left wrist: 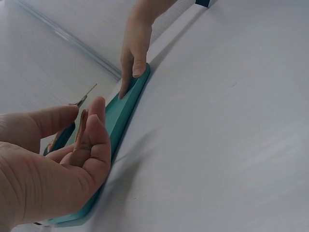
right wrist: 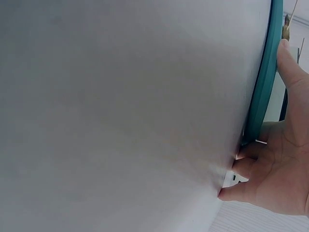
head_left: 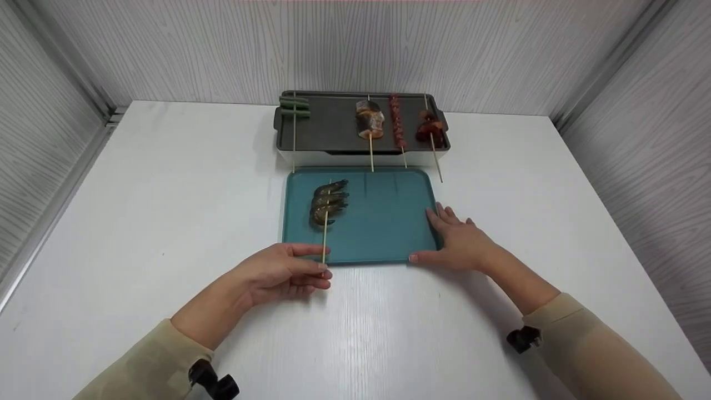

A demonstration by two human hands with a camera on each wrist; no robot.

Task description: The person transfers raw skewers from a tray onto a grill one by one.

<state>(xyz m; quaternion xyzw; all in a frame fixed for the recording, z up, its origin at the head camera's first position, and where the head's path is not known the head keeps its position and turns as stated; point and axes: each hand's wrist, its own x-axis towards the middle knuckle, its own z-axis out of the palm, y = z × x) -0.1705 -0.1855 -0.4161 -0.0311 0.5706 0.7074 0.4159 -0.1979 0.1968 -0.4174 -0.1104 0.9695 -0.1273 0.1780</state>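
Note:
In the head view my left hand [head_left: 289, 273] pinches the lower end of a wooden skewer threaded with several shrimp [head_left: 328, 203]. The shrimp overlap the left part of a teal rectangular tray [head_left: 383, 222]. Seen from the left wrist, the skewer's end [left wrist: 81, 126] lies between thumb and fingers. My right hand [head_left: 464, 244] rests at the tray's front right corner, fingers spread. Its thumb lies along the front rim and its index finger on the right side. In the right wrist view the other fingers touch the table beside the tray's edge [right wrist: 263, 87].
Behind the tray stands a dark grill plate [head_left: 333, 130] on a white base. It bears a skewer of green pieces [head_left: 294, 106], a fish-like chunk skewer [head_left: 370, 119], a thin red meat skewer [head_left: 396, 119] and a dark red skewer [head_left: 430, 129]. Grey wood-grain panels surround the white table [head_left: 166, 194].

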